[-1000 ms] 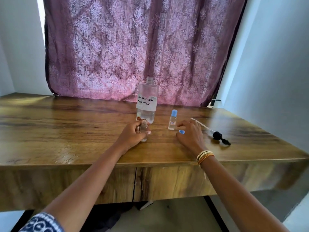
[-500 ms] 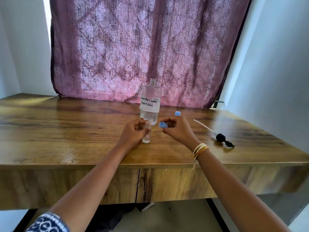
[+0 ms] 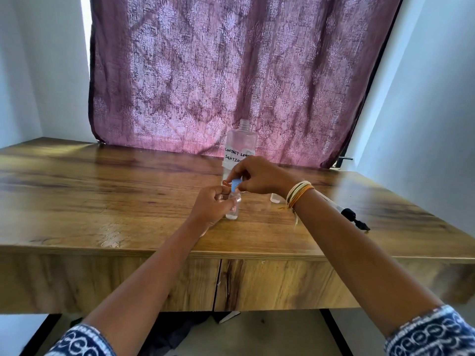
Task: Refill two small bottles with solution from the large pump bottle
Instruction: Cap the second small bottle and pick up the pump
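We judge the refill nearly done: our left hand grips one small bottle upright while our right hand pinches its blue cap over the neck. The second small bottle, mostly hidden to the right, we cannot judge.

The large bottle carries a white label handwritten in black capitals. Its top line reads "CONTACT LEN", the end hidden behind the right hand; the line below reads "SOLUTIO", cut off the same way. The small bottle on the desk bears a tiny reddish mark, too small to read.
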The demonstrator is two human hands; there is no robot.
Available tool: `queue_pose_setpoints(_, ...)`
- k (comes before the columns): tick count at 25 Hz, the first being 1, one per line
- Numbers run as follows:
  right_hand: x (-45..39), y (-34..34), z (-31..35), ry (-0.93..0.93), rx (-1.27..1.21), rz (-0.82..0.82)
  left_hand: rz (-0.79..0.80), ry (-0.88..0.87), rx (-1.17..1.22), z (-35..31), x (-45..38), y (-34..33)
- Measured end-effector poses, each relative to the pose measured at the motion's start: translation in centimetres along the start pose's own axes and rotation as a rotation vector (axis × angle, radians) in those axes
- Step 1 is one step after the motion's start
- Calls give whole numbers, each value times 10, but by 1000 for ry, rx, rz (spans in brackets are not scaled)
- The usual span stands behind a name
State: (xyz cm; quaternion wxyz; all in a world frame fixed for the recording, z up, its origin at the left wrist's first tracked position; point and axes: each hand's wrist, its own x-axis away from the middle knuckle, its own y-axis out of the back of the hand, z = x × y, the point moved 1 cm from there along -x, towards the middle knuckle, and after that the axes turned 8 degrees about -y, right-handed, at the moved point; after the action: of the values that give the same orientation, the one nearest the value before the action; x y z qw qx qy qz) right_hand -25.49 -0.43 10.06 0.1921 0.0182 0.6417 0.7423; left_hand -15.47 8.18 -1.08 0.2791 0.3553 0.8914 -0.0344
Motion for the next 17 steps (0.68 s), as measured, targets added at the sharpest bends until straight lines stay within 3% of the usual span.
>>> queue_pose_setpoints(6, -5, -17, 1, -251, 352, -180, 40, -26, -26, -2, 0, 0)
queue_pose_setpoints(7, -5, -21, 0, -259, 336, -164, 46, -29, -24, -3, 0, -1)
queue_pose_setpoints(11, -2, -11, -4, -122, -268, 61, 24, -10, -16, -4, 0, -1)
queue_pose_setpoints(12, 0, -8, -5, -90, -297, 79, 28, -24, -21, -4, 0, -1)
queue_pose_setpoints(17, -4, -21, 0, -262, -34, -208, 22, -25, -28, -4, 1, 0)
